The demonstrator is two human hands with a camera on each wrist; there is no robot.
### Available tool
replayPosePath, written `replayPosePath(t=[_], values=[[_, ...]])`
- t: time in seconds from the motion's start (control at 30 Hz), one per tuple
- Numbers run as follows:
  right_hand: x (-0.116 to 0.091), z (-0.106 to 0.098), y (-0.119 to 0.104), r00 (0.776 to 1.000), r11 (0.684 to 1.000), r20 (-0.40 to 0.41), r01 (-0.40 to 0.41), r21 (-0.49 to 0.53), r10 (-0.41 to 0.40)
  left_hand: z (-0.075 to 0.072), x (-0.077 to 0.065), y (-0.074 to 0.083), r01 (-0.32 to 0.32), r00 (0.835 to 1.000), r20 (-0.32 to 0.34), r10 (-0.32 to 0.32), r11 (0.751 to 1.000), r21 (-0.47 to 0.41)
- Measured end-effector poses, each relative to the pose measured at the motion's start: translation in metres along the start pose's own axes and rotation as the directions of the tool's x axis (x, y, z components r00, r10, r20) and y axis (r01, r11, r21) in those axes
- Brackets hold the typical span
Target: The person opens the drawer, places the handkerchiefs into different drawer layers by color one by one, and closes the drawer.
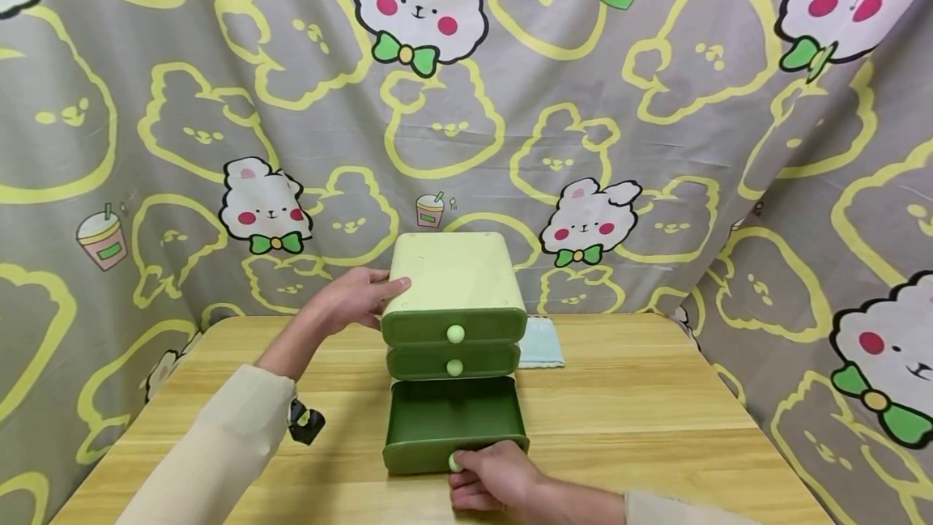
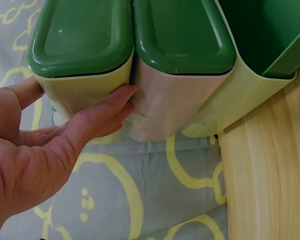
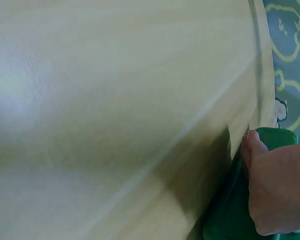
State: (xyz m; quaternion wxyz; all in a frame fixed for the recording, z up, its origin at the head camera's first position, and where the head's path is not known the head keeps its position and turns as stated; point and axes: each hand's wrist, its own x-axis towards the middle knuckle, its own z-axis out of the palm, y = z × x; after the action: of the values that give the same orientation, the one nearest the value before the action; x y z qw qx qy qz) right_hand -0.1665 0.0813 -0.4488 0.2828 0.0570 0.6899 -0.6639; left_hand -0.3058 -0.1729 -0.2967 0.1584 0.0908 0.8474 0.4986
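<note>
Right hand [image 1: 496, 474] low on bottom knob [image 1: 455, 463], left hand [image 1: 355, 298] higher, gripping cabinet [image 1: 455, 270].

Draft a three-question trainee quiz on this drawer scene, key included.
1. Multiple choice: which of the three drawers in the drawer unit is open? (a) top (b) middle (c) bottom
2. True or false: the left hand is pulling a knob.
3. Fill in: in the head view, the light blue cloth lies on the wooden table to the ____ of the unit.

Key:
1. c. The bottom drawer is out, with the right hand at its knob.
2. False. It rests against the unit's upper left side.
3. right.
</note>
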Motion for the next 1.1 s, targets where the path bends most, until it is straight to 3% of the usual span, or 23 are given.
replayPosePath(t=[0.2, 0.57, 1.1], values=[[-0.014, 0.002, 0.004, 1.0, 0.999, 0.004, -0.009, -0.04, 0.009, 0.0, 0.001, 0.0, 0.002, 1.0, 0.001, -0.002, 1.0, 0.01], [-0.02, 0.007, 0.014, 0.997, 0.993, -0.016, 0.075, -0.089, -0.077, 0.0, 0.001, 0.0, 0.002, 1.0, 0.001, -0.002, 1.0, 0.011], [-0.015, 0.006, 0.014, 1.0, 0.997, -0.006, 0.01, -0.08, -0.011, 0.001, 0.0, 0.0, 0.0, 1.0, 0.002, 0.0, 1.0, 0.0]])
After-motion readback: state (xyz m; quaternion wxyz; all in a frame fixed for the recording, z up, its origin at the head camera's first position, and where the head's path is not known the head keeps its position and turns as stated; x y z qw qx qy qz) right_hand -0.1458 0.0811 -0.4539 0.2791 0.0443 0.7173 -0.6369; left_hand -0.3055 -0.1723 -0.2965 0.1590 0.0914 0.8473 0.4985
